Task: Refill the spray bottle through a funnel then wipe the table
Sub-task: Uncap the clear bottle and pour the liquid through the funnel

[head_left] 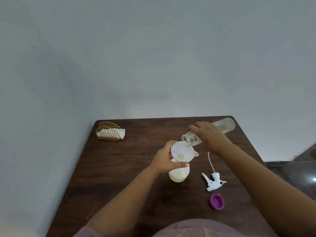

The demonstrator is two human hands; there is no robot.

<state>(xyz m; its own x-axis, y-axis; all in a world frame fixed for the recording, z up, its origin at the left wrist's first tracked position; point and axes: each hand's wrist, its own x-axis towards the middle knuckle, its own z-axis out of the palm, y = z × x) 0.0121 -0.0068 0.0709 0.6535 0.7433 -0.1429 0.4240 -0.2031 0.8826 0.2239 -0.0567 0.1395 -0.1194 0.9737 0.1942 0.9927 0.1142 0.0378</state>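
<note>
Head view: left hand (165, 159) grips spray bottle (179, 175) at neck, bottle upright on desk (119, 168), white funnel (183, 152) seated in its mouth. Right hand (209, 136) wraps clear refill bottle (224, 125), tilted, open mouth over funnel rim; yellowish liquid pools at funnel centre. Spray head (212, 181) with tube lies right of bottle; purple cap (216, 201) nearer. Napkin holder (110, 131) at far left corner.

Funnel (182, 153) atop spray bottle (178, 175)
</note>
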